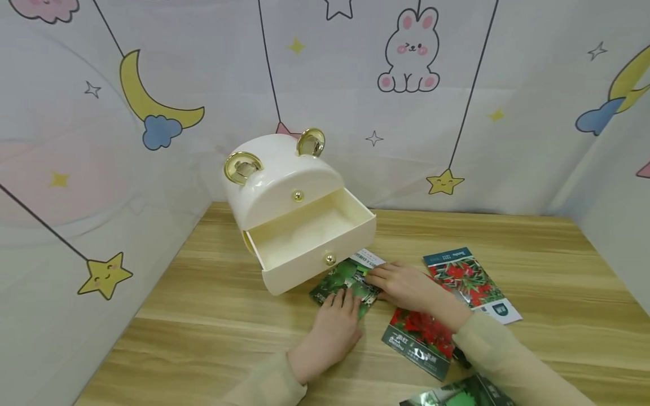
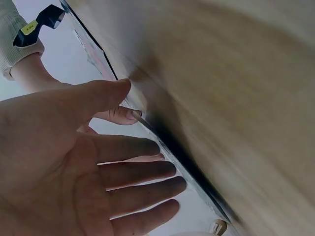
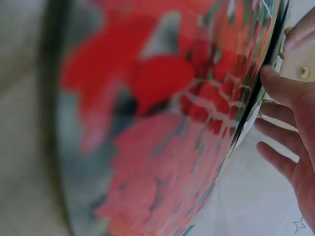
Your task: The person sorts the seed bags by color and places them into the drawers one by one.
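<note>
A flat packet with a green plant print (image 1: pixel 345 280) lies on the table, partly under the overhang of an open drawer (image 1: pixel 315 237). My left hand (image 1: pixel 332 332) rests its fingertips on the packet's near edge; in the left wrist view its fingers (image 2: pixel 142 169) are straight. The right hand (image 1: pixel 406 285) touches the packet's right side, with its fingers (image 3: pixel 283 128) stretched out in the right wrist view. The drawer belongs to a small white storage box (image 1: pixel 279 163) with gold-rimmed ears and gold knobs, tilted in the head view.
Two packets printed with red flowers, one nearer (image 1: pixel 416 344) and one farther (image 1: pixel 469 282), lie around the right forearm. Another green packet (image 1: pixel 457 395) is cut off at the bottom edge. A patterned cloth backdrop (image 1: pixel 350 113) encloses the wooden table (image 1: pixel 203 316).
</note>
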Available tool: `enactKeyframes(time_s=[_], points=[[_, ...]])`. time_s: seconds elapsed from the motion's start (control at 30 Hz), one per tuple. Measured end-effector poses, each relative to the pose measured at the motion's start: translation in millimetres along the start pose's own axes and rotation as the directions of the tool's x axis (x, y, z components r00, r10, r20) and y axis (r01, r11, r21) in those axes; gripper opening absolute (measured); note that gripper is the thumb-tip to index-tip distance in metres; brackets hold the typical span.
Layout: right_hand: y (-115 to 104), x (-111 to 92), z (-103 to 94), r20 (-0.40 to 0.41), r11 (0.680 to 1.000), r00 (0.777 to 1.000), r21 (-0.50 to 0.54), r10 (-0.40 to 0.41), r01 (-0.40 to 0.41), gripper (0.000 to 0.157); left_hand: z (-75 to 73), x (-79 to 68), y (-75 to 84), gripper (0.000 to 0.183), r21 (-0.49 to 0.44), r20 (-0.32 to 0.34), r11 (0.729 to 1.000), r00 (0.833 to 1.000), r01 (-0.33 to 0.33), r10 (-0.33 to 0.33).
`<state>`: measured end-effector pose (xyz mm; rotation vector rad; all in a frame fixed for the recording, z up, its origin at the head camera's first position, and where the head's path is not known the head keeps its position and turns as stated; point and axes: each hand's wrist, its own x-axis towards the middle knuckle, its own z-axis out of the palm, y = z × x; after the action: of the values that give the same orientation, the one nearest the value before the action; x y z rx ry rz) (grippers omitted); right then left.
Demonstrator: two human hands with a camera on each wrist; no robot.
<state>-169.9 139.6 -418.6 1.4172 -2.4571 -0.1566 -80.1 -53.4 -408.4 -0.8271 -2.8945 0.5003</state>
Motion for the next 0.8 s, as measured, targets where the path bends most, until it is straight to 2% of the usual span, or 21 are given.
enactKeyframes(time_s=[0.13, 0.3, 0.5, 0.6, 0.8], points=[[2, 0, 1.7, 0.037, 1.0, 0.999, 0.009, 0.023, -0.023, 0.048, 1.2, 2.3, 0.7, 0.057, -0.007, -0.011, 1.0, 1.0, 0.002, -0.002], [2, -1, 3.5, 0.059, 0.999, 0.998, -0.026, 0.023, -0.021, 0.047, -0.1, 4.3, 1.9, 0.047, -0.024, -0.015, 1.0, 1.0, -0.004, 0.004], [2, -2, 5.1, 0.005, 0.999, 1.0, -0.052, -0.012, 0.013, 0.036, -1.3, 6.9, 4.2, 0.041, 0.017, -0.043, 1.0, 0.999, -0.019, 0.019], [2, -1, 3.9, 0.015, 0.996, 0.999, -0.079, -0.029, 0.03, 0.028, -0.9, 9.2, 6.1, 0.035, 0.032, -0.068, 0.999, 0.998, -0.013, 0.015], [1, 1, 0.9, 0.075, 0.995, 0.997, -0.097, -0.018, 0.025, 0.023, -5.6, 15.3, 10.9, 0.034, -0.008, -0.019, 1.0, 0.999, 0.03, -0.03]])
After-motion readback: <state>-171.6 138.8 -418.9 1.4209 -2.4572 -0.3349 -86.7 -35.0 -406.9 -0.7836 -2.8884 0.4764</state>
